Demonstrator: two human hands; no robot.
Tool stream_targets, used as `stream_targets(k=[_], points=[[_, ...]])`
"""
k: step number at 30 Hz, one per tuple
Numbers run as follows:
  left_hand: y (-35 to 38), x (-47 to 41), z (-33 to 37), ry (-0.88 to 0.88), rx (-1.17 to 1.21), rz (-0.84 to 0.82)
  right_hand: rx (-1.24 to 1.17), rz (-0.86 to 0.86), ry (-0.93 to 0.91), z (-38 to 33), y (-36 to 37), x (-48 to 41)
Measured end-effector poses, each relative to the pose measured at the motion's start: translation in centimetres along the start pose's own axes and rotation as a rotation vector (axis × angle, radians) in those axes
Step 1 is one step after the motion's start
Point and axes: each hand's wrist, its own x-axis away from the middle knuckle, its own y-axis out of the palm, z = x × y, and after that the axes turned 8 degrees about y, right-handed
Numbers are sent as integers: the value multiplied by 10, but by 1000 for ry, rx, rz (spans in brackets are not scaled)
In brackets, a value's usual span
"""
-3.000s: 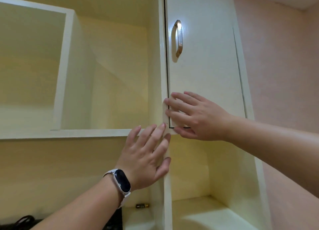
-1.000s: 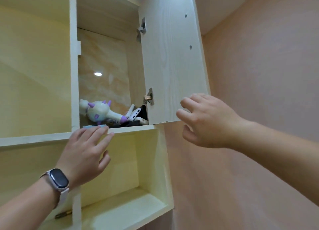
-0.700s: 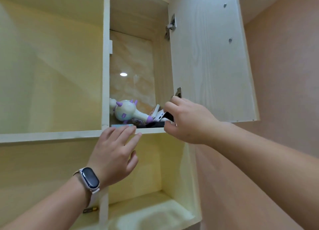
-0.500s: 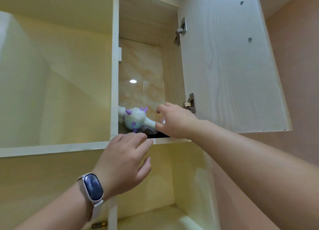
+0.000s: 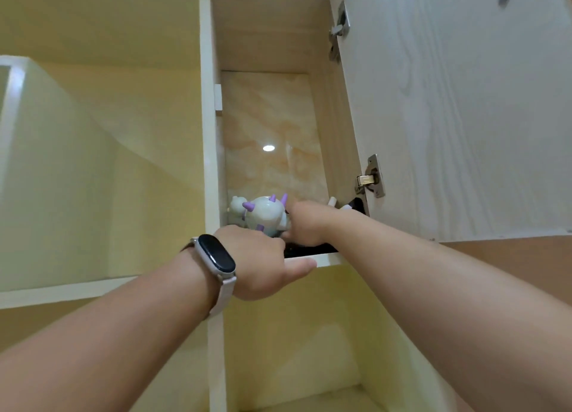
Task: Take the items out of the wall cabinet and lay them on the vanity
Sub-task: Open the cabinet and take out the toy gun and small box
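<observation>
toy (image 5: 266, 215) lies just left of right hand (image 5: 305, 222), long axis sideways | right nearer (fingers hidden, grip unclear) | left hand (image 5: 260, 266) fingers curled over shelf edge (image 5: 322, 259)

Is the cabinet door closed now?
No, the cabinet door stands swung open to the right, and both hands reach the toy on the shelf inside.

Three seconds ago the door (image 5: 458, 108) was shut with both hands on its lower edge; it now stands swung open to the right. Left hand (image 5: 257, 266) has risen from below the shelf (image 5: 325, 260) to its front lip, fingers over the edge. Right hand (image 5: 309, 222) has left the door and gone into the cabinet, now touching the toy (image 5: 266, 213). Camera tilted further upward.
</observation>
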Motion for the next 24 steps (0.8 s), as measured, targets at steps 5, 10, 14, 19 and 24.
stream_targets(k=[5,10,14,19,24], points=[[4,2,3,-20,22,64,51,30,63,1,4,-4],[9,14,3,49,4,269,15,83,118,-4,-6,5],[17,26,-3,123,-44,446,-177,277,35,-4,-14,18],[12,36,-9,163,33,559,-503,424,101,3,-12,21],[4,42,-4,144,56,691,-810,454,66,7,-10,38]])
